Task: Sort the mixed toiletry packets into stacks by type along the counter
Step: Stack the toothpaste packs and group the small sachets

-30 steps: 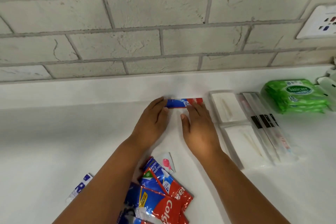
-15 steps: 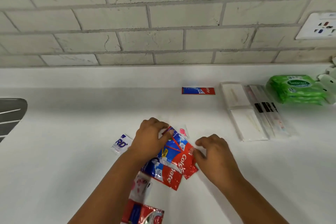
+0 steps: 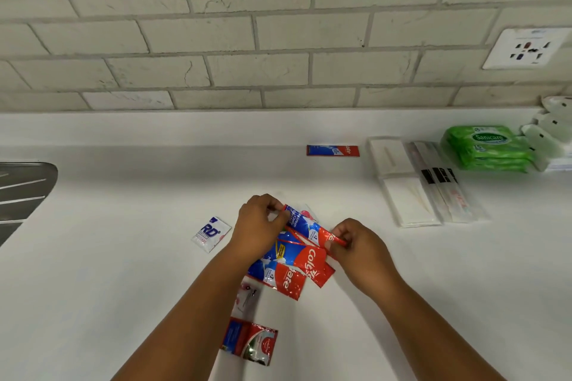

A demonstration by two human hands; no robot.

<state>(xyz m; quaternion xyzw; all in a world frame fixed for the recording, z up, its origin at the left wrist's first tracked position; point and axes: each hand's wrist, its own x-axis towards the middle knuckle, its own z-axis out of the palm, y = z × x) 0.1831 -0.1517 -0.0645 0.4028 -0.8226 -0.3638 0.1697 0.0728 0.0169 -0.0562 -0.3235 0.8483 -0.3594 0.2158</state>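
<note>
Head view | left hand [image 3: 260, 226] and right hand [image 3: 356, 244] each pinch one end of toothpaste sachet [image 3: 312, 227] | above sachet pile [image 3: 294, 269]

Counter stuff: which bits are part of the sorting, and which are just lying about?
Part of the job:
toothpaste sachet pinched by left hand and right hand
loose sachet pile
placed toothpaste sachet
white packets
toothbrush packs
green wipes stack
RD sachet

Just there:
wall socket
sink edge

Sachet pile [image 3: 291, 269] partly under hands [image 3: 263, 229]
</note>
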